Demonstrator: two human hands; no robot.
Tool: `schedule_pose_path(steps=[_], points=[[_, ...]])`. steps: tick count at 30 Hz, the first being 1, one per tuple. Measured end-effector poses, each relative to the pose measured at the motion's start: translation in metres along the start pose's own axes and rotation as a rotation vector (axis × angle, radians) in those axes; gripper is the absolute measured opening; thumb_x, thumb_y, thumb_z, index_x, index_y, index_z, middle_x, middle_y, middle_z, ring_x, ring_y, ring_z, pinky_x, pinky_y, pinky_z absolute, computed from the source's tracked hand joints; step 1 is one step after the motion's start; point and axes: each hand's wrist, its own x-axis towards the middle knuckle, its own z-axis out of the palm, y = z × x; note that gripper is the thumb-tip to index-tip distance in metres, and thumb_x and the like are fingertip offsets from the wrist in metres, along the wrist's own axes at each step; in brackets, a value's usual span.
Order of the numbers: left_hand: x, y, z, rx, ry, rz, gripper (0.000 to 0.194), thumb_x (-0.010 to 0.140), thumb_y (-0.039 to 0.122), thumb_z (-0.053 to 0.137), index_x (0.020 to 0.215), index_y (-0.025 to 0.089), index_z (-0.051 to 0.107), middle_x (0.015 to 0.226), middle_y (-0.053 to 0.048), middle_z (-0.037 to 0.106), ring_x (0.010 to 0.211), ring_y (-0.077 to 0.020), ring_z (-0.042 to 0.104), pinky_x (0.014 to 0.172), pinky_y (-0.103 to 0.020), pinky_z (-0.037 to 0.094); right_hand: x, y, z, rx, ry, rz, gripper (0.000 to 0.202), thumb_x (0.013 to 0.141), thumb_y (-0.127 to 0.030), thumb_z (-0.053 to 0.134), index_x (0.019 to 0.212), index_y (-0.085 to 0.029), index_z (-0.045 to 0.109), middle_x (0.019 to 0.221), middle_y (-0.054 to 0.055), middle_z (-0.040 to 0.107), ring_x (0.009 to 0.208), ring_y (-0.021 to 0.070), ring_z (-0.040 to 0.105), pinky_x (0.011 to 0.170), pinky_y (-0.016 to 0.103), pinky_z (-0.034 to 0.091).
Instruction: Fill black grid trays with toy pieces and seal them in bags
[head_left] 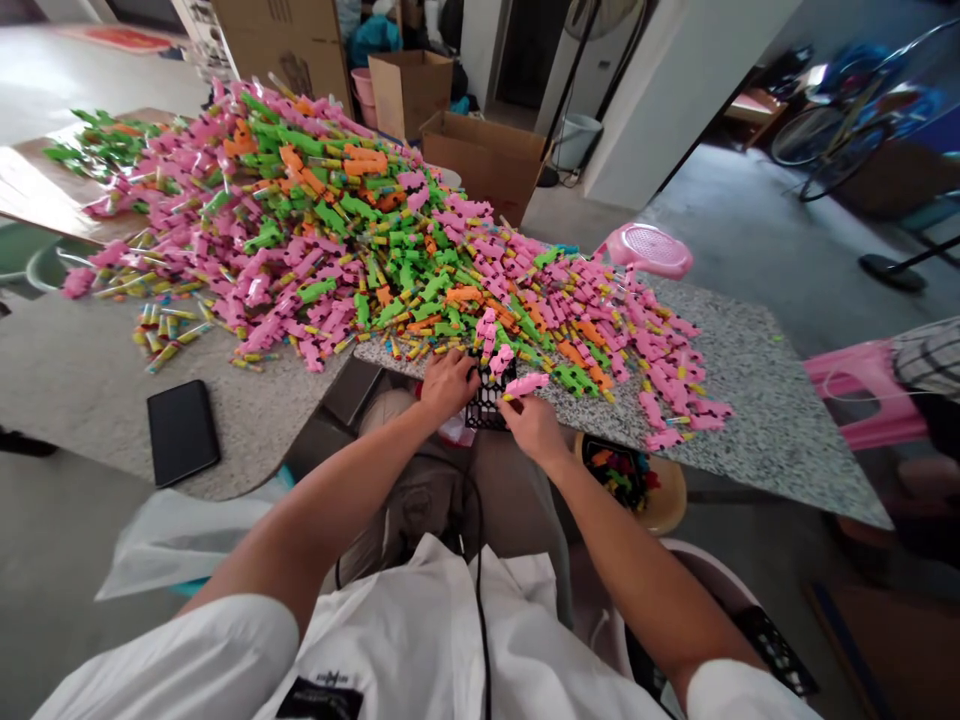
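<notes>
In front of my lap, at the table's near edge, is a black plastic grid with rows of holes. My left hand has its fingers curled round the grid's upper left side. Between the fingertips of my right hand is a pink plastic toy with a yellow tip, pinched just above the grid's right side. More pink toys stand at the grid's far end. Beyond both hands spreads a big heap of pink, green and orange toys with yellow-ended tubes.
A black tablet-like case lies on the stone-topped table to the left. Below the right edge hangs or stands a yellowish bin with small coloured parts. Cardboard boxes and a pink stool are behind the table.
</notes>
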Motion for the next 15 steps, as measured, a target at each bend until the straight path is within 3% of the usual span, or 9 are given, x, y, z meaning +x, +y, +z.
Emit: schedule_pose_path(steps=[5,11,13,15], points=[[0.0,0.001,-0.002,0.016,-0.001,0.006,0.022,0.101,0.032,0.055,0.111,0.026,0.074,0.108,-0.008,0.072,0.108,-0.0259,0.067,0.102,-0.043,0.044,-0.003,-0.001,0.009,-0.146,0.093,-0.066,0.027,0.099,-0.043,0.06,0.087,-0.023,0.071,0.085,0.011,0.077,0.081,0.0281,0.073,0.078,0.035,0.051],[0.003,0.002,-0.004,0.029,-0.012,0.017,0.023,0.102,0.033,0.052,0.107,0.026,0.074,0.106,-0.009,0.072,0.108,-0.0274,0.067,0.101,-0.044,0.045,-0.005,-0.009,0.024,-0.26,0.133,-0.085,0.024,0.103,-0.037,0.053,0.102,-0.021,0.072,0.095,0.012,0.077,0.086,0.0254,0.072,0.081,0.033,0.05],[0.004,0.001,-0.003,0.031,-0.006,0.02,0.024,0.102,0.034,0.052,0.107,0.026,0.074,0.107,-0.009,0.072,0.109,-0.028,0.067,0.102,-0.045,0.045,-0.005,-0.01,0.02,-0.247,0.091,-0.087,0.025,0.104,-0.036,0.053,0.104,-0.021,0.072,0.098,0.012,0.077,0.09,0.0253,0.072,0.083,0.033,0.05],[0.007,-0.001,-0.001,0.031,0.005,0.021,0.026,0.101,0.035,0.052,0.109,0.027,0.075,0.109,-0.009,0.072,0.109,-0.0282,0.067,0.102,-0.045,0.045,-0.003,-0.004,0.003,-0.173,-0.006,-0.133,0.023,0.102,-0.036,0.056,0.104,-0.022,0.074,0.1,0.009,0.077,0.093,0.0245,0.071,0.085,0.032,0.051]])
